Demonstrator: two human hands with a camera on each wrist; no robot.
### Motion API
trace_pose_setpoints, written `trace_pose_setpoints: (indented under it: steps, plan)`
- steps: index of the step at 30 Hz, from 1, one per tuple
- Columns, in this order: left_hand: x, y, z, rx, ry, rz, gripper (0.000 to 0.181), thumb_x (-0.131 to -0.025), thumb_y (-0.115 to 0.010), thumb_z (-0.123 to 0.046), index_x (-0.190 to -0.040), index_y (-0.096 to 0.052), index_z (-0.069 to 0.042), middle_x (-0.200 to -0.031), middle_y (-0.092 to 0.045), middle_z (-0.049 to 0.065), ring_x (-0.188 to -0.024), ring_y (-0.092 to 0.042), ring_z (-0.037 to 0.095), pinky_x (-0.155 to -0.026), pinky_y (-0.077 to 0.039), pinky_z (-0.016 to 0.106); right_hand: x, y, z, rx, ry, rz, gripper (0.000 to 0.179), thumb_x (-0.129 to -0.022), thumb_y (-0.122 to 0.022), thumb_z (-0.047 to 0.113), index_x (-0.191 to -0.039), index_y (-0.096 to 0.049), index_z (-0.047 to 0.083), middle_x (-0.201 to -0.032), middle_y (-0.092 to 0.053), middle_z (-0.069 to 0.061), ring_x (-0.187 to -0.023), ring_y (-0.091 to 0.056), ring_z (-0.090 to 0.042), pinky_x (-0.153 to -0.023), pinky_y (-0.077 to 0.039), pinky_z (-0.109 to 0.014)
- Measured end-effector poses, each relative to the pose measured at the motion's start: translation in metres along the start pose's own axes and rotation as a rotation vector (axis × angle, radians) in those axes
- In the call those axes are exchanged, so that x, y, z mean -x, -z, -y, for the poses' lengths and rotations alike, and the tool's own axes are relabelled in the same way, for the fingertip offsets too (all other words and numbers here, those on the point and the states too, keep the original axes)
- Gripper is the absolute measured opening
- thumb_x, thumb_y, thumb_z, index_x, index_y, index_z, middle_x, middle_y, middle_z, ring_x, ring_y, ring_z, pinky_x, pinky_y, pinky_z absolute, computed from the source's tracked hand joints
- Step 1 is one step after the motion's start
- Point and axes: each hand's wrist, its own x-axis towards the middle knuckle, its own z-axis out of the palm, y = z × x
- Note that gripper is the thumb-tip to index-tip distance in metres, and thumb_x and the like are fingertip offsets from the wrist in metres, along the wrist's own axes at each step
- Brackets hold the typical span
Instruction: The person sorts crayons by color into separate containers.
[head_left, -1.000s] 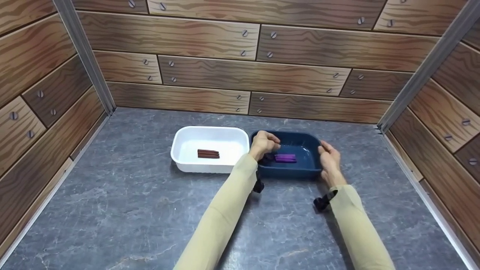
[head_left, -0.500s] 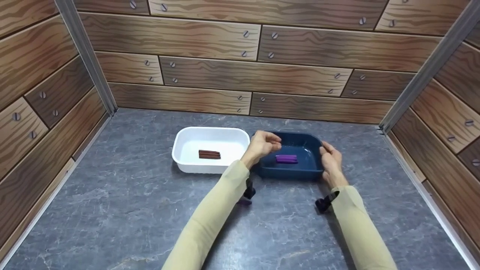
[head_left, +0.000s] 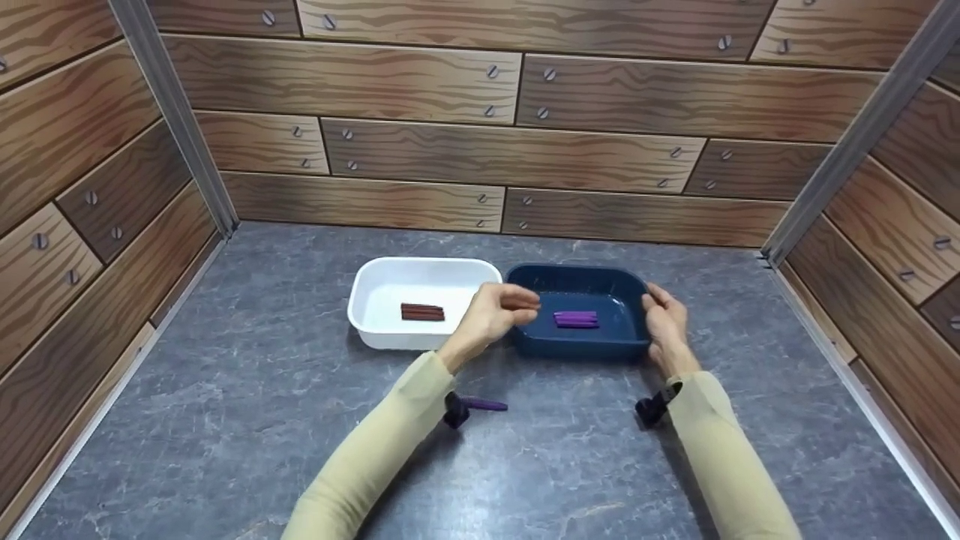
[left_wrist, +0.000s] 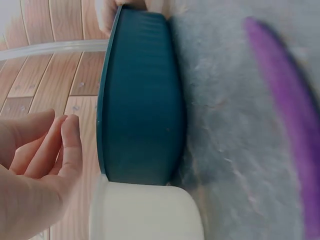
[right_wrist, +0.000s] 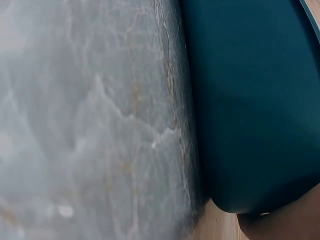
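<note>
My left hand (head_left: 491,315) is raised over the gap between the white container (head_left: 364,336) and the dark blue container (head_left: 577,347). Its fingers are loosely bent with nothing between them, as the left wrist view confirms. At the blue container's right end, my right hand (head_left: 666,326) holds the rim and wall; the right wrist view shows little of that hand. Purple pen-like sticks (head_left: 576,320) lie side by side in the blue container. Brown sticks (head_left: 422,312) lie in the white one. Another purple stick (head_left: 486,404) lies on the table, partly hidden by the left wrist camera.
Both containers stand end to end on the grey marbled table (head_left: 225,420). Wood-patterned walls (head_left: 420,150) enclose the back and both sides, with metal posts at the corners. A black wrist camera (head_left: 654,409) sits on the right forearm.
My left hand has drawn back left and toward me from over the blue container. This uncovered the purple stick on the table. My right hand has stayed at the blue container's end.
</note>
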Motion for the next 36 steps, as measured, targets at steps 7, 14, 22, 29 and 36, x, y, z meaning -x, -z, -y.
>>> trace_pose_setpoints:
  steps: [7, 14, 22, 29, 36]
  plan:
    - [0.02, 0.012, 0.009, 0.063, 0.042, 0.065, 0.027, -0.085, -0.071, 0.001, -0.111, -0.07, 0.005, -0.109, -0.071, 0.023, -0.09, -0.071, 0.016, -0.079, -0.057, 0.028, 0.0, 0.0, 0.002, 0.006, 0.01, -0.002, 0.047, -0.105, -0.038, 0.011, -0.152, -0.036, 0.009, -0.16, -0.031, -0.008, -0.145, -0.029, -0.021, -0.119, -0.024, -0.034]
    - [0.045, 0.025, 0.022, 0.016, 0.046, 0.183, 0.028, -0.084, -0.072, 0.0, -0.111, -0.069, 0.008, -0.108, -0.072, 0.022, -0.09, -0.071, 0.014, -0.082, -0.056, 0.027, 0.0, -0.001, 0.002, 0.005, 0.013, 0.01, 0.049, -0.105, -0.038, 0.012, -0.153, -0.032, 0.009, -0.161, -0.029, -0.009, -0.146, -0.027, -0.022, -0.12, -0.023, -0.034]
    - [0.063, 0.042, 0.038, -0.017, 0.155, 0.298, 0.032, -0.081, -0.075, 0.002, -0.111, -0.067, 0.012, -0.108, -0.071, 0.025, -0.083, -0.069, 0.008, -0.076, -0.057, 0.025, -0.001, 0.0, 0.001, 0.014, 0.006, -0.006, 0.048, -0.105, -0.038, 0.014, -0.153, -0.034, 0.01, -0.161, -0.029, -0.008, -0.146, -0.028, -0.022, -0.119, -0.025, -0.036]
    - [0.07, 0.057, 0.042, -0.013, 0.252, 0.34, 0.034, -0.08, -0.074, 0.005, -0.112, -0.066, 0.014, -0.108, -0.07, 0.027, -0.087, -0.071, 0.013, -0.081, -0.057, 0.028, -0.001, 0.001, 0.001, 0.014, -0.005, -0.013, 0.048, -0.106, -0.037, 0.015, -0.153, -0.034, 0.012, -0.161, -0.027, -0.008, -0.147, -0.027, -0.022, -0.12, -0.024, -0.036]
    - [0.071, 0.069, 0.045, -0.092, 0.277, 0.405, 0.034, -0.08, -0.075, 0.006, -0.112, -0.068, 0.009, -0.107, -0.072, 0.023, -0.101, -0.071, 0.026, -0.084, -0.057, 0.03, -0.001, 0.0, 0.001, 0.004, -0.003, -0.008, 0.048, -0.105, -0.039, 0.014, -0.153, -0.035, 0.01, -0.161, -0.029, -0.008, -0.145, -0.028, -0.022, -0.119, -0.024, -0.035]
